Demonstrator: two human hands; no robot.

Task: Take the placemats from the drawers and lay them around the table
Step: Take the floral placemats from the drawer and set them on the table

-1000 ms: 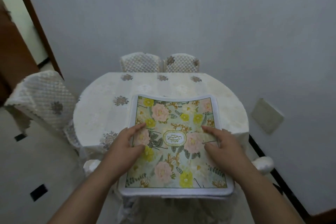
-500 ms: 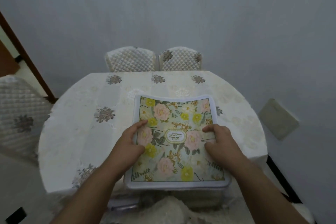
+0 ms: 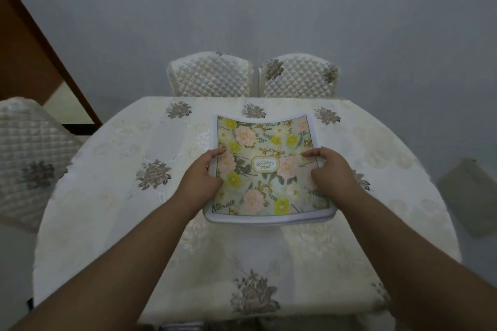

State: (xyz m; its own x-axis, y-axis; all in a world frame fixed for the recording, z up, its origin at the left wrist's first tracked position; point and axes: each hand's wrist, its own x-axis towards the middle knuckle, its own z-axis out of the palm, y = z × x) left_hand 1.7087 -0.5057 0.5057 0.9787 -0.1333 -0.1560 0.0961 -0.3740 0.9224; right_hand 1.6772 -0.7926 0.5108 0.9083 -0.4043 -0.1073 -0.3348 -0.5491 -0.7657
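A stack of floral placemats (image 3: 265, 169) with white borders and a "GARDEN" label is over the middle of the round table (image 3: 113, 196), which wears a cream embroidered cloth. My left hand (image 3: 200, 176) grips the stack's left edge, thumb on top. My right hand (image 3: 329, 173) grips its right edge the same way. The far edge of the stack curls upward. I cannot tell whether the stack rests on the cloth or hovers just above it.
Two quilted cream chairs (image 3: 212, 75) (image 3: 298, 75) stand side by side at the table's far side against a plain wall. A third quilted chair (image 3: 29, 161) stands at the left. A wooden door frame (image 3: 48, 59) runs along the upper left.
I have come closer to the table, and both hands have carried the placemat stack forward from the near edge to the table's middle. The grip on both sides is unchanged.
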